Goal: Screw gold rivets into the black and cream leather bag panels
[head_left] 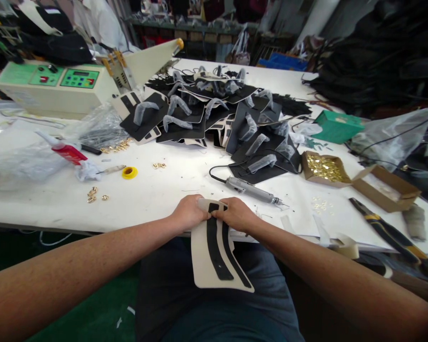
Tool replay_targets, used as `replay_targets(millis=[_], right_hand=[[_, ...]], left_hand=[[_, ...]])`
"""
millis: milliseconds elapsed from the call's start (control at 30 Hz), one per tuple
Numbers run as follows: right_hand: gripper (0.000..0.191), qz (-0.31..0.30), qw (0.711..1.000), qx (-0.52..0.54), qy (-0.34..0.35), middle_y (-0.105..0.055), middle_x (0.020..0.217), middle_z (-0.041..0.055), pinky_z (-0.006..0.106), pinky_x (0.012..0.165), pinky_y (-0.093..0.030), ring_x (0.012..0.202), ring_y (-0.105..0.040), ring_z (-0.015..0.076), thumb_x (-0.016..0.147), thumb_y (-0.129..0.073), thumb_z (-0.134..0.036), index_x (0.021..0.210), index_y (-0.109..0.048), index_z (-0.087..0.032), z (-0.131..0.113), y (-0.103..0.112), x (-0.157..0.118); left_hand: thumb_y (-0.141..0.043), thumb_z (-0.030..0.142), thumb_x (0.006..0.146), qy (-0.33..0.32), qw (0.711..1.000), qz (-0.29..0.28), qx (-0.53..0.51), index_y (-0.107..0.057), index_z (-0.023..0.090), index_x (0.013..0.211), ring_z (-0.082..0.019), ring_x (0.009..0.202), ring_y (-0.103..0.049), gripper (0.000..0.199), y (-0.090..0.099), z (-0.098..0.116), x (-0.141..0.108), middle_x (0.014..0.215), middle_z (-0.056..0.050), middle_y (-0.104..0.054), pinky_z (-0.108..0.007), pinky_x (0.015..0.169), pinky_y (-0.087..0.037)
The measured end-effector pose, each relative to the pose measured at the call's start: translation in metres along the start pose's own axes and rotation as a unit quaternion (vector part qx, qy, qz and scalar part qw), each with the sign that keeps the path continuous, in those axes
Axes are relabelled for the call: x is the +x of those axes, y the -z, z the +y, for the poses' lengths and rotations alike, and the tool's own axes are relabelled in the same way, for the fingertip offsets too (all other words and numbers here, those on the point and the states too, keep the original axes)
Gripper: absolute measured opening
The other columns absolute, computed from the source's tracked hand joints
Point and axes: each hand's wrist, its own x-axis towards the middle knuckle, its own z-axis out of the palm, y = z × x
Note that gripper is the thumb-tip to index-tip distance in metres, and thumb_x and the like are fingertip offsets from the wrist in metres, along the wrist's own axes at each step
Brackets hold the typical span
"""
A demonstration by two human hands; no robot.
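My left hand (189, 212) and my right hand (238, 213) pinch the upper end of a beige panel (201, 256) with two black strips on it. Their thumbs lie on its face, close together; the fingers behind are hidden. The panel bends down over the table's front edge, above my lap. Just beyond my right hand lies a grey electric screwdriver (251, 189) with a thin bit and a black cord. Further back is a heap of black panels (183, 128), several with plastic-wrapped handles (178, 105).
A red glue bottle (68, 152), yellow tape roll (129, 173) and gold fittings (159, 166) lie left. Pliers (385, 230), a cardboard box of gold pieces (326, 168) and a green box (338, 126) are right. A control machine (57, 90) stands back left, near a person (100, 23).
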Motion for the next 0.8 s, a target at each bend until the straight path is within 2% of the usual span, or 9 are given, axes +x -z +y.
replay_targets(millis=[167, 267, 367, 433, 500, 600, 700, 800], right_hand=[[0.018, -0.010, 0.999, -0.032, -0.019, -0.072, 0.078, 0.0032, 0.027, 0.061, -0.038, 0.073, -0.063, 0.0182, 0.085, -0.070, -0.037, 0.085, -0.075, -0.020, -0.008, 0.004, 0.003], [0.020, -0.022, 0.998, -0.043, -0.033, -0.074, 0.081, 0.0046, 0.027, 0.060, -0.038, 0.074, -0.064, 0.0191, 0.085, -0.071, -0.038, 0.090, -0.077, -0.020, -0.012, 0.007, 0.008], [0.023, -0.029, 0.998, -0.040, -0.037, -0.076, 0.084, 0.0062, 0.027, 0.059, -0.039, 0.076, -0.066, 0.0198, 0.083, -0.072, -0.039, 0.092, -0.079, -0.019, -0.013, 0.009, 0.012], [0.024, -0.027, 0.998, -0.039, -0.035, -0.076, 0.084, 0.0070, 0.027, 0.059, -0.039, 0.076, -0.066, 0.0204, 0.082, -0.073, -0.040, 0.091, -0.079, -0.018, -0.013, 0.009, 0.013], [0.025, -0.023, 0.998, -0.036, -0.035, -0.076, 0.082, 0.0071, 0.027, 0.058, -0.039, 0.076, -0.066, 0.0208, 0.081, -0.074, -0.041, 0.089, -0.080, -0.018, -0.013, 0.009, 0.014], [0.022, -0.018, 0.999, -0.033, -0.032, -0.074, 0.079, 0.0064, 0.027, 0.058, -0.039, 0.075, -0.066, 0.0206, 0.078, -0.075, -0.038, 0.085, -0.079, -0.017, -0.012, 0.008, 0.015], [0.020, -0.012, 0.999, -0.027, -0.023, -0.073, 0.077, 0.0056, 0.027, 0.059, -0.039, 0.075, -0.066, 0.0206, 0.077, -0.076, -0.037, 0.081, -0.078, -0.017, -0.009, 0.007, 0.017], [0.025, 0.003, 1.000, -0.018, -0.012, -0.075, 0.084, 0.0052, 0.026, 0.061, -0.041, 0.080, -0.067, 0.0209, 0.075, -0.078, -0.037, 0.089, -0.078, -0.017, -0.004, 0.004, 0.020]], left_hand=[[-0.080, 0.024, 0.070, -0.024, 0.999, 0.010, 0.026, -0.069, 0.020, 0.086, -0.026, 0.083, -0.069, 0.019, 0.002, -0.002, -0.001, 0.086, -0.005, -0.075, -0.033, 0.072, -0.046], [-0.080, 0.026, 0.073, -0.051, 0.997, 0.036, 0.056, -0.072, 0.021, 0.111, -0.030, 0.104, -0.070, 0.039, 0.003, -0.001, -0.006, 0.112, -0.009, -0.076, -0.037, 0.089, -0.051], [-0.078, 0.028, 0.079, -0.090, 0.988, 0.071, 0.101, -0.065, 0.025, 0.135, -0.030, 0.120, -0.066, 0.058, 0.003, -0.002, -0.013, 0.137, -0.009, -0.066, -0.040, 0.103, -0.051], [-0.076, 0.030, 0.083, -0.110, 0.983, 0.086, 0.119, -0.068, 0.028, 0.133, -0.029, 0.122, -0.066, 0.051, 0.002, -0.004, -0.019, 0.144, -0.008, -0.060, -0.040, 0.106, -0.052], [-0.075, 0.032, 0.086, -0.123, 0.980, 0.095, 0.126, -0.074, 0.030, 0.123, -0.028, 0.124, -0.065, 0.037, -0.001, -0.008, -0.023, 0.148, -0.005, -0.056, -0.040, 0.107, -0.053], [-0.075, 0.034, 0.088, -0.133, 0.978, 0.097, 0.131, -0.080, 0.033, 0.107, -0.026, 0.128, -0.064, 0.020, -0.005, -0.012, -0.024, 0.146, -0.002, -0.059, -0.041, 0.109, -0.052], [-0.076, 0.037, 0.088, -0.128, 0.977, 0.099, 0.141, -0.082, 0.036, 0.099, -0.024, 0.125, -0.065, 0.013, -0.008, -0.013, -0.022, 0.141, 0.002, -0.063, -0.040, 0.107, -0.053], [-0.076, 0.039, 0.089, -0.133, 0.974, 0.104, 0.149, -0.083, 0.038, 0.098, -0.023, 0.123, -0.067, 0.012, -0.008, -0.013, -0.021, 0.139, 0.004, -0.064, -0.039, 0.104, -0.054]])
